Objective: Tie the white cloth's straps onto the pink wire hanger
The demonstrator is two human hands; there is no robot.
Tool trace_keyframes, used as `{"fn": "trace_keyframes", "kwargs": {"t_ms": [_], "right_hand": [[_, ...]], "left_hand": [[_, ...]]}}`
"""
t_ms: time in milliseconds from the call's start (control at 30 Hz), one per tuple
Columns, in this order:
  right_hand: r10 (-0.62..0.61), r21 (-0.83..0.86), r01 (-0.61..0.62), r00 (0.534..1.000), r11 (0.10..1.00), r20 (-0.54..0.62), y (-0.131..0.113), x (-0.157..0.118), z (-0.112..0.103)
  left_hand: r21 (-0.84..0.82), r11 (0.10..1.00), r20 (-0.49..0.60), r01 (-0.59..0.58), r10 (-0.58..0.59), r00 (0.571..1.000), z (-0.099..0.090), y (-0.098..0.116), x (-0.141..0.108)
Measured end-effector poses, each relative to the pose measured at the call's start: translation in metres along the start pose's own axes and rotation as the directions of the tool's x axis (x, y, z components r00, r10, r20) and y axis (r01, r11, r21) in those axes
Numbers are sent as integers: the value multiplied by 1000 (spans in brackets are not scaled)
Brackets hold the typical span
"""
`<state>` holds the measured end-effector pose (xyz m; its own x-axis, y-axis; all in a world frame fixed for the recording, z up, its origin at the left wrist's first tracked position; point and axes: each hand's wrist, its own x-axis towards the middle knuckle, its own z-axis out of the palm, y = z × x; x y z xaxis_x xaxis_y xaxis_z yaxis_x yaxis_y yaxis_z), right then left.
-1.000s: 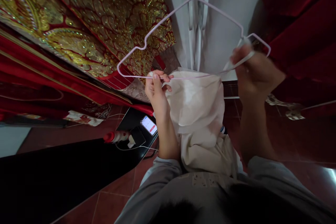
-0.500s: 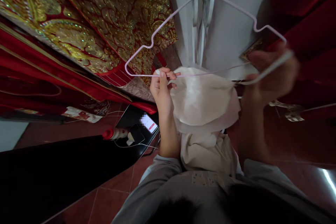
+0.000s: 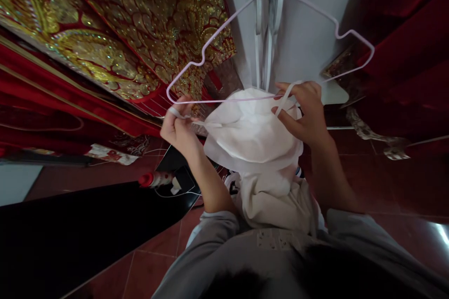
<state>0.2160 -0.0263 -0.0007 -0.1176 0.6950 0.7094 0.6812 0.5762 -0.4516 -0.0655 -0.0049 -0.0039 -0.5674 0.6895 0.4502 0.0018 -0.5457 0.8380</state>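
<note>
A pale pink wire hanger (image 3: 232, 19) hangs in front of me, its bottom bar crossing above a white garment (image 3: 250, 135) with thin straps. At the bar's left end, my left hand (image 3: 180, 124) holds a white strap (image 3: 176, 112) of the garment, its fingers curled and partly hidden. My right hand (image 3: 304, 110) is by the right part of the bar. Another white strap (image 3: 285, 99) runs over its fingers, between index finger and thumb. Below, beige cloth (image 3: 280, 201) lies bunched near my body.
Gold sequinned red garments (image 3: 140, 23) hang at the left, and dark red cloth (image 3: 407, 51) hangs at the right. A black table (image 3: 87, 224) at the lower left bears a red-capped bottle (image 3: 154, 179) and a white cable (image 3: 191, 193). Red tiles (image 3: 154, 238) cover the floor.
My left hand has moved left and down from the bar, drawing a strap out. My right hand has come inward from the hanger's right end. My left forearm now hides the phone.
</note>
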Motion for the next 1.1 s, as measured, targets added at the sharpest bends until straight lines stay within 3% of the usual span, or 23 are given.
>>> {"fn": "trace_keyframes", "kwargs": {"t_ms": [167,367,533,667,767,833,933,1033,1100], "right_hand": [[-10,-2,10,1000,1000,-5,0,-1,2],[-2,3,2,999,1000,-33,-1,-2,3],[27,-27,-28,999,999,-32,1,0,4],[57,-102,-65,995,993,-78,-1,2,5],[90,-107,-96,994,990,-57,-6,3,7],[114,-90,-115,993,989,-15,-8,3,8],[129,-62,-127,991,990,24,-8,2,9],[115,-56,-114,993,992,26,-8,1,8],[102,-64,-99,994,993,36,-9,2,6]], "left_hand": [[86,984,162,-158,142,976,-25,7,30],[71,961,270,-266,238,933,-27,22,43],[75,968,468,-241,179,865,2,27,48],[172,958,509,-231,115,853,33,34,55],[152,969,554,-195,80,829,40,38,60],[58,981,497,-185,133,858,38,33,56],[-149,984,236,-95,129,963,37,15,35],[-238,961,212,143,-93,973,42,-3,4],[-206,966,198,158,-117,973,46,-9,-7]]}}
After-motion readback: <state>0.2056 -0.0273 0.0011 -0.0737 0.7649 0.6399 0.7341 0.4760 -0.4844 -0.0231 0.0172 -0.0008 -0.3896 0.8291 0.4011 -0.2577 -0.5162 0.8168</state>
